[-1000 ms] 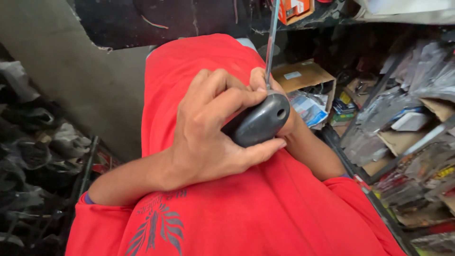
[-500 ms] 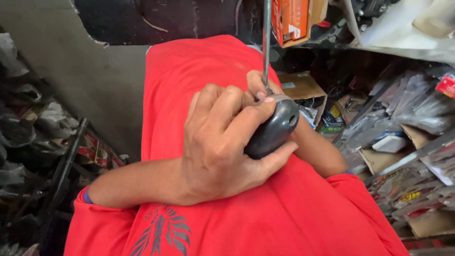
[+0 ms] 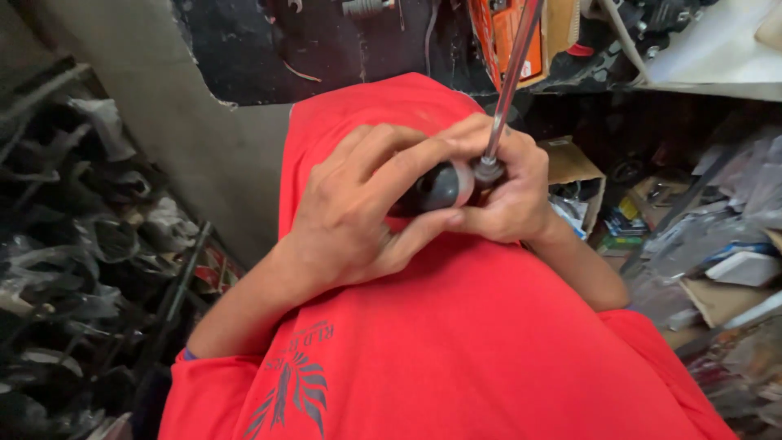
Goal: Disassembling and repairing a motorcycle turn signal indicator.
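Head view: 2 bare hands gripping a dark screwdriver handle (image 3: 436, 187) against a red shirt (image 3: 456, 342).
Left hand (image 3: 358, 212) is wrapping the handle; right hand (image 3: 509, 191) is pinching where the metal shaft (image 3: 511, 77) is rising from it.

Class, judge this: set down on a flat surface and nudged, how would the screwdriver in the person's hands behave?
The screwdriver looks rigid: its metal shaft runs straight. Its rounded dark handle would probably roll. The smooth handle may be slippery; both the left hand and right hand wrap it.
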